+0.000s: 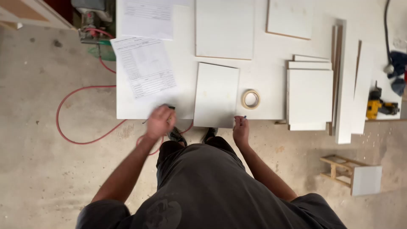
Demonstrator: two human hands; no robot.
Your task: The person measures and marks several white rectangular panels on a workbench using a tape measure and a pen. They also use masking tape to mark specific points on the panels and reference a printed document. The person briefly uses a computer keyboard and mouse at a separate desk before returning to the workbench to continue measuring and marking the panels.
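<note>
A white panel (216, 94) lies flat on the white surface (267, 59), its near end jutting just past the surface's front edge. The right hand (241, 128) sits at the panel's near right corner, fingers curled shut around a thin pen whose blue tip pokes up against the panel's edge. The left hand (160, 122) hovers left of the panel at the surface's front edge, blurred; its fingers look loosely curled around a small dark object, though what it is I cannot tell. A tape roll (250, 99) lies just right of the panel, apart from it. Left of the panel, a printed sheet (144, 68) rests tilted on the surface, and a second sheet (148, 17) lies behind that. Behind the panel lie two more white boards: a larger one (224, 27) directly behind and a smaller one (290, 18) to its right. Farther right of the panel a stack of boards (309, 95) overhangs the front edge, with long strips (345, 80) beside it, and a yellow power tool (377, 106) near the surface's right end. A red hose (80, 91) loops over the concrete floor left of the surface.
</note>
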